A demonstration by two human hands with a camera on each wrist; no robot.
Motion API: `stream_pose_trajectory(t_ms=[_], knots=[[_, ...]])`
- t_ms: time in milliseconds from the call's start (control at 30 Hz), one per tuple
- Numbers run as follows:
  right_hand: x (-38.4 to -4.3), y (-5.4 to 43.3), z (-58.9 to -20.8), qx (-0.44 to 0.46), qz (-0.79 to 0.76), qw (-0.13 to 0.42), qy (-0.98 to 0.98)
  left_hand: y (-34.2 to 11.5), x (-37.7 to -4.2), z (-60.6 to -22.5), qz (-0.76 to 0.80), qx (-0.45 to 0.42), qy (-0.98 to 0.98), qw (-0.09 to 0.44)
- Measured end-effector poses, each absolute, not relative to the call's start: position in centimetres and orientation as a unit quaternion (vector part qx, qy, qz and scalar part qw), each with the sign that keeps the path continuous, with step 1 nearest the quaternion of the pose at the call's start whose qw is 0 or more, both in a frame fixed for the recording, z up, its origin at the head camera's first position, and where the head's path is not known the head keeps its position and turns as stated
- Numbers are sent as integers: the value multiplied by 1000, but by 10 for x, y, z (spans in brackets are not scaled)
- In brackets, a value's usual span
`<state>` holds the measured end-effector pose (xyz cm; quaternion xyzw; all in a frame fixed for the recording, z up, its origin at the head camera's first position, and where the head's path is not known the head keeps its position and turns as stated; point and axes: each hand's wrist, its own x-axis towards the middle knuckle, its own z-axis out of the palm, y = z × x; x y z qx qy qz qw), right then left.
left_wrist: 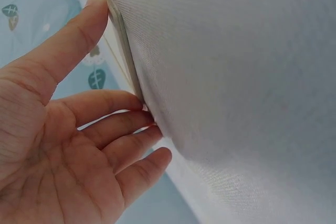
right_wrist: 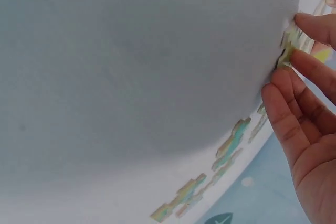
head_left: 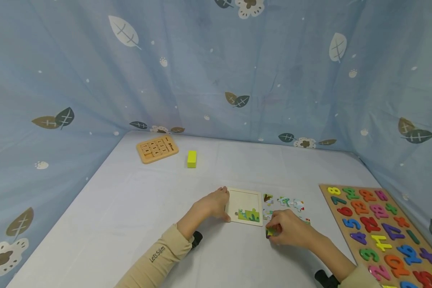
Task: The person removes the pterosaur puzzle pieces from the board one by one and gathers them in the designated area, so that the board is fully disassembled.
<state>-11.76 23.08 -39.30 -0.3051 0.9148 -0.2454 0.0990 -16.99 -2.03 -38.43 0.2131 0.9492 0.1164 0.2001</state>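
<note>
Against the left edge of a square wooden puzzle tray (head_left: 242, 193) rests my left hand (head_left: 216, 205). Its thumb touches the near end of that edge and the fingertips meet it farther along, as the left wrist view (left_wrist: 79, 145) of the hand also shows. Joined green pieces (head_left: 251, 215) lie in the tray's near right corner. My right hand (head_left: 291, 228) pinches a green and dark jigsaw piece (head_left: 270, 232) between thumb and fingers, low over the table just right of the tray. In the right wrist view, the piece (right_wrist: 286, 55) is partly hidden by fingers.
Several loose jigsaw pieces (head_left: 283, 201) lie right of the tray, some behind my right hand. A board of coloured numbers and letters (head_left: 376, 214) covers the table's right side. Farther back are a yellow block (head_left: 192, 159) and a wooden number-slide puzzle (head_left: 157, 149).
</note>
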Motion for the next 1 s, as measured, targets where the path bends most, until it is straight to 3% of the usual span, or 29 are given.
stream_pose_trajectory(t_ms=[467,1000], knots=[[-130,217,-381,-306,-249,71,916,-21,-168,-382,97,223,951,192],[-154,170,-386,-306,-233,79,920,-20,-168,-381,92,219,951,196]])
